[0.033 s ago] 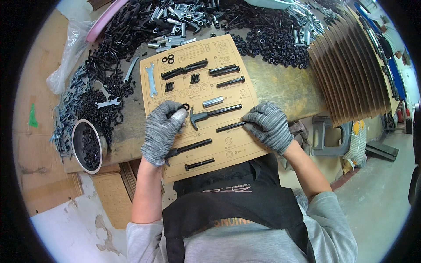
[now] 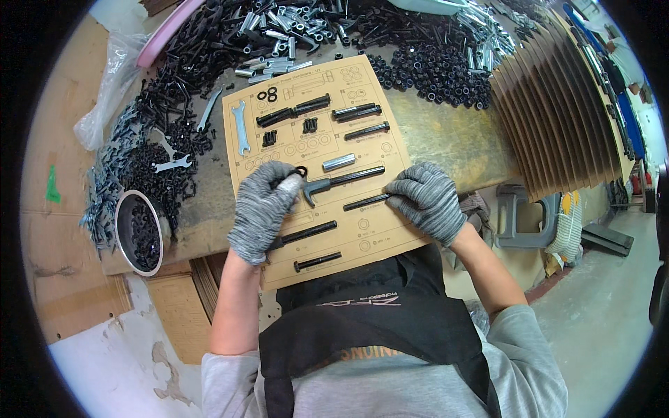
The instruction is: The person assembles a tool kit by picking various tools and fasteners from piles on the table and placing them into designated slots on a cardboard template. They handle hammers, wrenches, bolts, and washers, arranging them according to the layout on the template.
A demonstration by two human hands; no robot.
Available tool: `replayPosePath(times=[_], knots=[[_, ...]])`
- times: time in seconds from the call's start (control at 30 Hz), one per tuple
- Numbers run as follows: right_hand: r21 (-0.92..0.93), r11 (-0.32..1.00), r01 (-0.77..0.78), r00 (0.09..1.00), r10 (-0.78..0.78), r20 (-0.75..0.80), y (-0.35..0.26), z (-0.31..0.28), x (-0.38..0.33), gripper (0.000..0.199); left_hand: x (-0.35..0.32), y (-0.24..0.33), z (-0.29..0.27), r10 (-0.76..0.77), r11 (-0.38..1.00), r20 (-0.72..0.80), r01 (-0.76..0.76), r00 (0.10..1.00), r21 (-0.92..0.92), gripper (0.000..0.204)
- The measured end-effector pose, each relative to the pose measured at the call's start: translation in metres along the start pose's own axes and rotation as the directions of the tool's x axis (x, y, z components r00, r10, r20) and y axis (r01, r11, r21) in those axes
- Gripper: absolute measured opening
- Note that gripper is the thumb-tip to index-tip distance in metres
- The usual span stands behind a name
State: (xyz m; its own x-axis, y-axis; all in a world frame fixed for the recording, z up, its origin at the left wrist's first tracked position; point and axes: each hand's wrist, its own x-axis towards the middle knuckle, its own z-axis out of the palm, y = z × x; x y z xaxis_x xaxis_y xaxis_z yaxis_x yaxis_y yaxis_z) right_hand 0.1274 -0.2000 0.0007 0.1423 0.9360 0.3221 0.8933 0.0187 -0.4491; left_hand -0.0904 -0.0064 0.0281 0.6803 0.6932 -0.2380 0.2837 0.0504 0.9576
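Note:
A brown printed cardboard sheet lies under both of my gloved hands, with hardware set out over its outlines. My left hand is closed in a pinch on a black washer, held just above the T-shaped end of a black hook bolt. My right hand is closed with its fingertips on the end of a black bolt. A silver sleeve lies above the hook bolt. Part of a second hook bolt is hidden by my left hand. A shorter bolt lies nearest me.
An open-end wrench and black rings lie on the sheet's far left. Heaps of black nuts, silver sleeves and bolts surround it on the bench. A round tub stands left; upright cardboard sheets stand right.
My left hand has shifted slightly right with the washer, now covering the end of the lower hook bolt. The right hand stays in place.

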Motion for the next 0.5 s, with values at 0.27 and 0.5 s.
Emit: replayPosePath(times=[0.27,0.5], knots=[[0.491,0.847,-0.204,0.974,0.226,0.015,-0.03,-0.01,0.037,0.033,-0.004,0.014,0.032,-0.078,0.993,0.172,0.092,0.982,-0.074,0.016],[0.539,0.775,-0.331,0.943,0.256,0.211,-0.037,0.0,0.107,0.016,0.018,0.026,0.002,0.166,0.951,0.03,-0.168,0.986,0.261,0.017]])
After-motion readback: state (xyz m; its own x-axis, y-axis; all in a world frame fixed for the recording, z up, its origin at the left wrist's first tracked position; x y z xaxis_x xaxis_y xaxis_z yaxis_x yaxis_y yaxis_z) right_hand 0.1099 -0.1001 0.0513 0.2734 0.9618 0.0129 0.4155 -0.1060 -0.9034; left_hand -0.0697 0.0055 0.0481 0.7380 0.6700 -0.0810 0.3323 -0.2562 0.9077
